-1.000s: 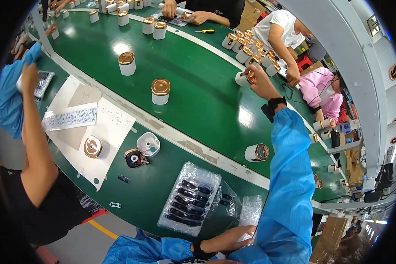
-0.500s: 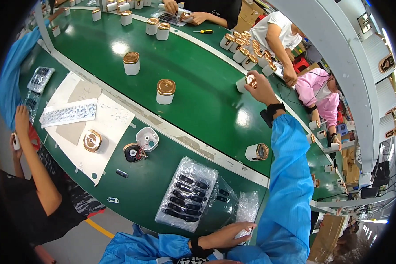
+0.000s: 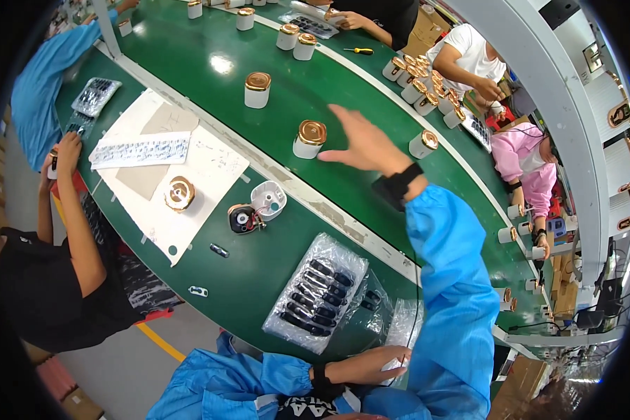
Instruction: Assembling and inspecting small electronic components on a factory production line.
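The right hand is stretched out over the green conveyor belt, palm down, fingers spread wide and holding nothing. Its fingertips point toward ten o'clock, and just beyond them, at about nine o'clock from the palm, stands a white cylindrical can with a shiny copper-coloured lid; hand and can are close, but I cannot tell whether they touch. A second can of the same kind stands farther up the belt at ten o'clock, well apart from the hand, and a third can lies tilted at three o'clock, just beside the black wrist strap.

The left hand rests low at the near edge of the table, fingers curled loosely on a small clear plastic bag; whether it pinches the bag cannot be told. At eleven o'clock from this hand lies a clear plastic tray of small black parts.
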Action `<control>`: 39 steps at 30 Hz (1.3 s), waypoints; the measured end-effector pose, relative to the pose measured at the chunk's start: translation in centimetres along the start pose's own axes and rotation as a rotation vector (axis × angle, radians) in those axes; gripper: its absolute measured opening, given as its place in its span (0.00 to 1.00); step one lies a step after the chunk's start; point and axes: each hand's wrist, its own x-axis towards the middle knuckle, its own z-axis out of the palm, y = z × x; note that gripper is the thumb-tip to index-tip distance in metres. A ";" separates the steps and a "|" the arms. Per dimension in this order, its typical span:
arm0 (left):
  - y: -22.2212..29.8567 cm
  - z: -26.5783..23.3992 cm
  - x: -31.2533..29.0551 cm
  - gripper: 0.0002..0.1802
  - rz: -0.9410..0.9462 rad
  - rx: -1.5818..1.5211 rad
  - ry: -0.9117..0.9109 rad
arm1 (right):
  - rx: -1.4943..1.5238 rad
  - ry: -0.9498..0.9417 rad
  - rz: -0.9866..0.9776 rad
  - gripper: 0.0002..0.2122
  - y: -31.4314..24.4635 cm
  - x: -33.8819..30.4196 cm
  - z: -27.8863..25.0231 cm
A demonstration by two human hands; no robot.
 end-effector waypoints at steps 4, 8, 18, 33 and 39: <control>0.1 0.1 0.1 0.20 -0.164 0.104 -0.104 | 0.079 -0.122 0.070 0.34 -2.3 1.0 1.6; -4.1 2.4 0.4 0.15 0.252 0.031 0.152 | 0.493 -0.245 0.051 0.29 -0.8 2.1 1.4; -5.7 3.6 0.4 0.17 0.139 0.124 0.099 | 0.545 -0.229 -0.061 0.28 -1.5 1.5 -2.1; -9.8 3.3 1.3 0.29 0.185 -0.058 -0.057 | -0.009 -0.205 0.075 0.28 0.9 -0.4 3.2; -11.1 2.8 1.9 0.28 0.227 -0.069 -0.067 | -0.044 -0.163 0.147 0.36 -0.1 -1.1 2.8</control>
